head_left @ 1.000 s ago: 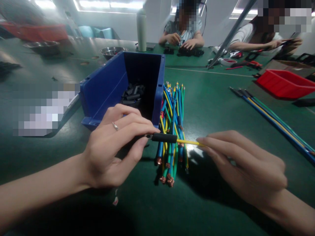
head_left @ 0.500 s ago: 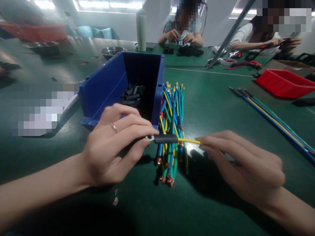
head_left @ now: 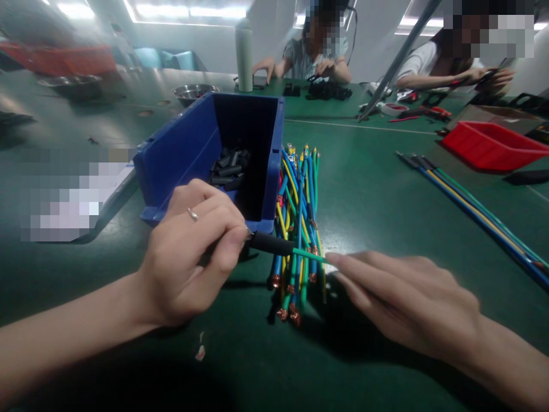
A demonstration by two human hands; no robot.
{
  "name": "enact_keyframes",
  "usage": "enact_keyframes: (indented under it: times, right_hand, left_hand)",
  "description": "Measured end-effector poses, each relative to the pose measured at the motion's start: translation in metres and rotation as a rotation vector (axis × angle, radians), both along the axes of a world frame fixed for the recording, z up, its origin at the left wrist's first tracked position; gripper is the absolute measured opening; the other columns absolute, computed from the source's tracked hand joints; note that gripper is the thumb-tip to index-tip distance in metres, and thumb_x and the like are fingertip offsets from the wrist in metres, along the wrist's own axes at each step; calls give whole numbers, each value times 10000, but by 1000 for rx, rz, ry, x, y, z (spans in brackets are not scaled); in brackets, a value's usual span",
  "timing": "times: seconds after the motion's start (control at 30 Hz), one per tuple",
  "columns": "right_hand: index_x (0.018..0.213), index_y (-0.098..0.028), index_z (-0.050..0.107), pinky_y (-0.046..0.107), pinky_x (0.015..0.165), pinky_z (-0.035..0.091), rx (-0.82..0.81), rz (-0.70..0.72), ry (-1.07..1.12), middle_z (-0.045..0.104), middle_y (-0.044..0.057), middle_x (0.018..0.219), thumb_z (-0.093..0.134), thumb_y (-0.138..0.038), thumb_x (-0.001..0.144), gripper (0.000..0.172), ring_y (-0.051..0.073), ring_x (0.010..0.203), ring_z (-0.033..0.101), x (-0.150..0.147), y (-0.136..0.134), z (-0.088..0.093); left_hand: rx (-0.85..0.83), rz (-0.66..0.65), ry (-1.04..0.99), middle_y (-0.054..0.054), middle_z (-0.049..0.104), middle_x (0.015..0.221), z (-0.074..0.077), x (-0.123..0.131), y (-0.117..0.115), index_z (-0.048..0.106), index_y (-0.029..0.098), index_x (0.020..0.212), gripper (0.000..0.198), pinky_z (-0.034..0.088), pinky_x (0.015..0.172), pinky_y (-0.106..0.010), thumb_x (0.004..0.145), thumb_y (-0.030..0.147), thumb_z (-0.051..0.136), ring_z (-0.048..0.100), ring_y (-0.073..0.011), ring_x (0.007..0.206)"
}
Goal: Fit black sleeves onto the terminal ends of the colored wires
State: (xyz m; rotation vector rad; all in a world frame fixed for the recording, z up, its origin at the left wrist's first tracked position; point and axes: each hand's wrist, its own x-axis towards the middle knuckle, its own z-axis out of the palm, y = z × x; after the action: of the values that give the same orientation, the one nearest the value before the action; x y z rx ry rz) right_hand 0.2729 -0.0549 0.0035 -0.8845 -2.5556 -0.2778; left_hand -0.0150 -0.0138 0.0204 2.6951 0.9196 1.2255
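A short wire [head_left: 309,256], green on the side facing me, is stretched between my two hands. Over its left part sits a black sleeve [head_left: 272,243]. My left hand [head_left: 197,252], with a ring on one finger, pinches the metal end [head_left: 249,233] at the left of the sleeve. The fingers of my right hand [head_left: 403,303] are closed on the wire's right part. Behind and below the wire lies a bundle of blue, yellow and green wires [head_left: 300,189] with bare copper ends. An open blue bin [head_left: 171,154] stands behind my left hand, with black sleeves [head_left: 229,166] inside.
Several long sleeved wires [head_left: 476,209] lie at the right, near a red tray [head_left: 489,149]. A pale bottle [head_left: 243,57] and a metal bowl [head_left: 195,91] stand behind the bin. Two people [head_left: 328,63] work across the green table [head_left: 364,189]. A slanted pole [head_left: 398,63] rises at the back right.
The wire's visible side was yellow and is now green. Wire and sleeve have shifted left and tilted down to the right. My right hand is lower. A co-worker's hand has reached sideways.
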Motion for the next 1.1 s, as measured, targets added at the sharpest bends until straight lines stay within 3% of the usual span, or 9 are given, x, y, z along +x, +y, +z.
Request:
enact_keyframes:
  times: [0.13,0.23,0.43,0.53,0.63,0.73,0.83,1.1]
  right_hand:
    - [1330,-165,473,290,483,341,-83,228,-86,636,-1,789,322,-122,1015,352,112,543,493,6,0,6]
    - [1268,-145,511,286,477,352,-104,236,-42,618,-7,758,383,-114,989,308,109,541,501,7,-1,7]
    - [1150,-283,597,221,487,409,81,-130,159,710,-47,805,512,-61,898,346,70,574,620,1,-4,6]
    - [1130,-268,607,211,477,411,118,-317,294,692,-41,766,556,-95,906,288,65,495,555,-2,2,5]
    - [1144,-189,619,239,525,455,53,-459,335,661,-6,736,556,-178,918,235,101,512,562,0,13,2]
    - [1158,-156,627,290,539,448,-80,-628,241,680,54,829,522,-251,916,281,155,587,601,6,23,-3]
    - [1102,-172,645,287,519,427,-160,-654,192,688,71,865,490,-249,913,257,185,645,622,10,28,-7]
    - [1095,-177,619,306,577,461,-193,-657,98,633,91,1016,476,-268,924,241,208,790,609,11,28,-11]
  left_hand:
    - [-26,44,-64,-10,553,726,0,1,-1,478,219,753,245,376,732,-453,972,121,423,505,-203,759]
    - [-28,22,-64,-8,562,745,0,1,1,494,216,765,243,384,725,-446,974,115,420,508,-196,765]
    - [32,88,-192,-15,559,827,-2,2,-1,531,209,837,263,419,748,-450,1026,199,348,549,-198,821]
    - [50,91,-182,-17,584,864,-1,1,-1,550,202,892,223,443,750,-444,1022,239,373,559,-206,840]
    - [80,-64,46,-28,652,915,0,1,-3,592,197,965,87,454,798,-430,974,226,511,575,-217,898]
    - [175,-318,259,-47,718,913,1,7,-9,651,164,982,148,492,753,-374,985,187,505,625,-201,861]
    - [157,-487,393,-53,741,859,0,15,-14,686,141,956,207,537,652,-350,983,144,481,660,-186,749]
    - [140,-465,398,-75,745,832,4,17,-9,709,138,880,269,554,670,-345,1008,126,472,688,-205,728]
